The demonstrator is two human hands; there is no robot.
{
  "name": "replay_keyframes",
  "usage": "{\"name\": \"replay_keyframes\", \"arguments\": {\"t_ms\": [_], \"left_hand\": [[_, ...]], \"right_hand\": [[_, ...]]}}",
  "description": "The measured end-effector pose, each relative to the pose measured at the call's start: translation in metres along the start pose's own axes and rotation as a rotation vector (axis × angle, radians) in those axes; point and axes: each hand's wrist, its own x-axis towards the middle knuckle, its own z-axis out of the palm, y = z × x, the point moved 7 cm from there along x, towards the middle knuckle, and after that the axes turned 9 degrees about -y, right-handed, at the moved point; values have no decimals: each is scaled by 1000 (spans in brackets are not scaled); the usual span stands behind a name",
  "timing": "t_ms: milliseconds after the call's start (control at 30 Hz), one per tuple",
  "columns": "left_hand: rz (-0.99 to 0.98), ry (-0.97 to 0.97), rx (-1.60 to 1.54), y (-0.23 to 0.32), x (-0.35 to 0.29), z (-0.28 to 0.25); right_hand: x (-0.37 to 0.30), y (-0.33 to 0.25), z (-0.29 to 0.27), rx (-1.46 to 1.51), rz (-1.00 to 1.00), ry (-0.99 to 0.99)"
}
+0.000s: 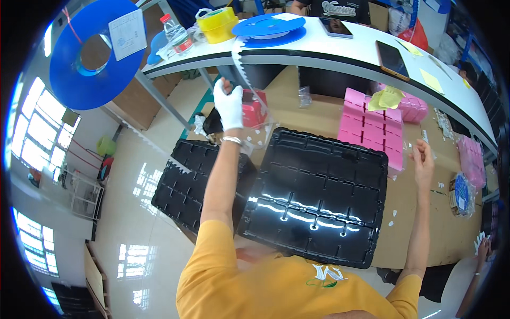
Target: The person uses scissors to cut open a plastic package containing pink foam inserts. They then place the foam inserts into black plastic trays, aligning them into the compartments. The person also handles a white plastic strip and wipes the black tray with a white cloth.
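My left hand, in a white glove with bare fingertips, reaches forward beside a red box. Its thumb stands apart from its bent fingers, and I see nothing held in it. Close to it, a white notched strip hangs from a blue reel on the shelf. My bare right hand is raised right of the pink slotted trays, fingers drawn together; what they hold, if anything, is too small to make out. Between my arms lies a shiny black plastic tray.
Another black tray sits to the left. A large blue reel hangs at upper left with a strip trailing down. The white shelf carries yellow tape, a bottle and phones. A co-worker's arm shows lower right.
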Motion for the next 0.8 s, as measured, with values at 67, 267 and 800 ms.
{"name": "replay_keyframes", "arguments": {"t_ms": [67, 267, 800], "left_hand": [[-155, -259, -52, -12, 30, -12], [-222, -738, -117, -52, 24, 32], [-406, -498, -416, 45, -94, -35]], "right_hand": [[-4, -18, 17, -21, 37, -21], [30, -226, 122, -228, -627, -49], [192, -312, 281, -930, -1236, 14]]}}
